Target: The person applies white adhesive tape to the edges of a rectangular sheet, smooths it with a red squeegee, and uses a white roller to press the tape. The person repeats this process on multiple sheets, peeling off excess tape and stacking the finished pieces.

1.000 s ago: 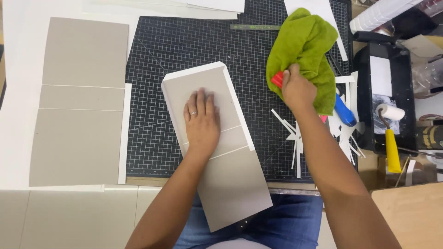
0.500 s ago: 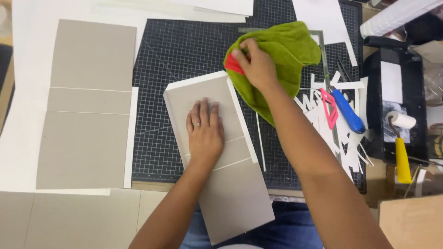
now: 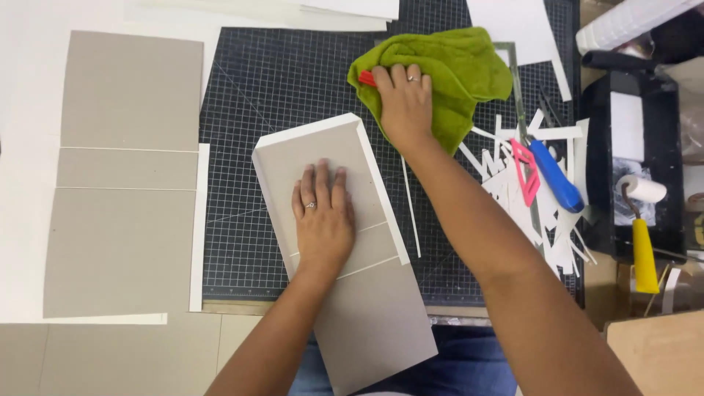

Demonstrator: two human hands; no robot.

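Pressing grey board [image 3: 345, 257] under left hand [image 3: 323, 220]; right hand [image 3: 403, 103] grips green cloth [image 3: 455, 73].

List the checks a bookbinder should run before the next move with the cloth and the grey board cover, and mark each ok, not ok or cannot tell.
1. Left hand flat on the grey board cover, pinning it: ok.
2. Right hand grips the green cloth: ok.
3. Red tool under the cloth, firmly held: cannot tell.
4. Cover fully on the cutting mat: not ok, its near end overhangs the edge.
5. Paper offcuts apart from the cover: ok.
6. White wrap edges stuck down: cannot tell.
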